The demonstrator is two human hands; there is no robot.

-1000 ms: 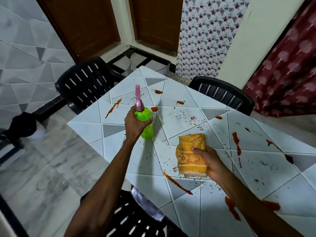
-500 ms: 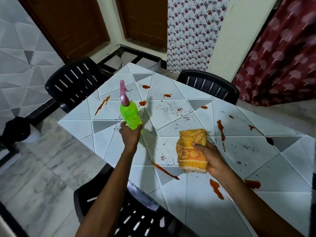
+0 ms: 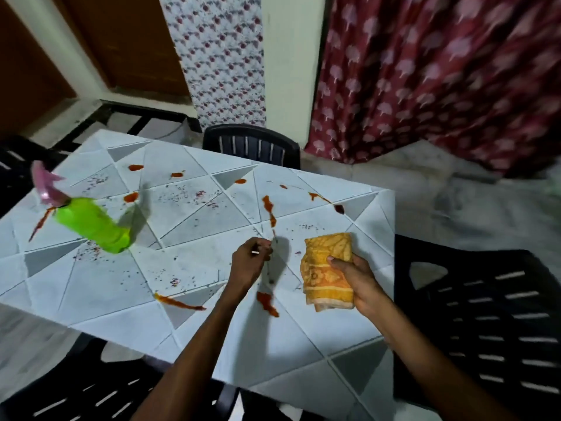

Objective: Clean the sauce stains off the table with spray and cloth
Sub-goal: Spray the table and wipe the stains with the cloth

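Though head view is smeared, spray bottle (image 3: 91, 229): tilted at counter (image 3: 106, 287) far left, apart from both hands; likely light, slick plastic, so grip the neck.
cloth (image 3: 326, 265): soft, folded, gripped by right hand (image 3: 353, 281).
left hand (image 3: 249, 262): loosely curled, seems empty.
sauce stains (image 3: 267, 299): unwiped.

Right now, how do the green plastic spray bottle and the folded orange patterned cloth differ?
The green spray bottle is in no hand, tilted and motion-blurred; the orange cloth is gripped in the right hand. The bottle is at the left of the white table; the cloth is near its right edge. Both are over stained tabletop.
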